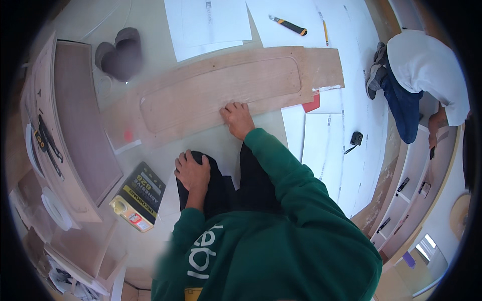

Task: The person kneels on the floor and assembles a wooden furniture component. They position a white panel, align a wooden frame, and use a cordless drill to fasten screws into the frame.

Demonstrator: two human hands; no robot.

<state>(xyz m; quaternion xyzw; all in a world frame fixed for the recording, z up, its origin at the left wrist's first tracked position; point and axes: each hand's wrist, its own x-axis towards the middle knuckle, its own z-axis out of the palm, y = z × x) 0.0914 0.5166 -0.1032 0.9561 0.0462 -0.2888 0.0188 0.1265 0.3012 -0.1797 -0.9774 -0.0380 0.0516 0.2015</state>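
Observation:
A long wooden panel (pixel 201 85) with a routed, rounded groove lies across the floor in front of me. My right hand (pixel 236 120) is at its near edge, fingers bent over the rim; the thumb is hidden. On my left knee rests my left hand (pixel 192 172), its fingers a little apart and nothing in them. Another board (pixel 327 64) sticks out from under the panel's right end. A red flat piece (pixel 312 104) lies partly beneath that end. To the left of my knee stands a dark and yellow rectangular can (pixel 142 195).
White sheets (pixel 321 145) spread over the right floor, bearing a utility knife (pixel 288 25), a pencil (pixel 326 32) and a tape measure (pixel 356 139). Slippers (pixel 120 52) lie far left, near a wooden cabinet piece (pixel 80 115). At right, another person (pixel 427 75) bends over a long shelf frame (pixel 401 195).

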